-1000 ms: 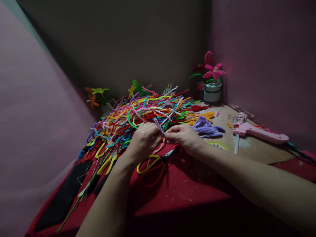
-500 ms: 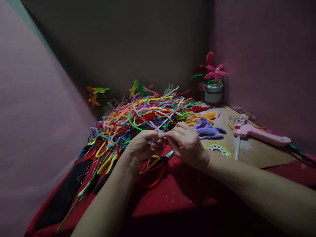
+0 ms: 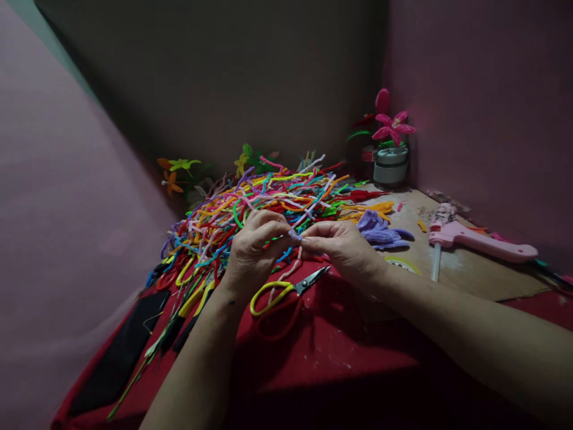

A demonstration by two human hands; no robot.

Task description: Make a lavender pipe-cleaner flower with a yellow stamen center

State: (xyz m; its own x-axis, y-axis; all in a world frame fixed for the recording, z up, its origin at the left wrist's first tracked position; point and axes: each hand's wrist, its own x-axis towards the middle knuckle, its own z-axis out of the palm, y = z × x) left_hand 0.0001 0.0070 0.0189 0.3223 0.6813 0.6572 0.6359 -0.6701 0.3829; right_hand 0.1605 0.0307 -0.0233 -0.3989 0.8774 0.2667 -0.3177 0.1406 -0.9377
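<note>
Between my two hands is a short purple pipe cleaner [image 3: 294,236], pinched at both ends. My left hand [image 3: 257,248] has its left end between thumb and fingers. My right hand [image 3: 347,248] grips the other end with thumb and index finger. Just below the hands lie scissors [image 3: 298,291] with one yellow and one red handle, blades slightly apart. Behind my hands rises a heap of many-coloured pipe cleaners [image 3: 268,194]. Right of my right hand rests a bunch of folded purple pipe-cleaner pieces [image 3: 384,232].
A pink glue gun [image 3: 483,239] lies on a board [image 3: 474,278] at the right, near a yellow tape roll [image 3: 403,263]. A pot with a pink flower [image 3: 394,128] stands behind. On the left are a black flat object [image 3: 119,358] and yellow-black pliers [image 3: 192,304].
My left hand has turned over and risen slightly, its back now facing me. The right-hand fingers have straightened out, and the purple piece shows shorter between the hands. More of the scissors is visible.
</note>
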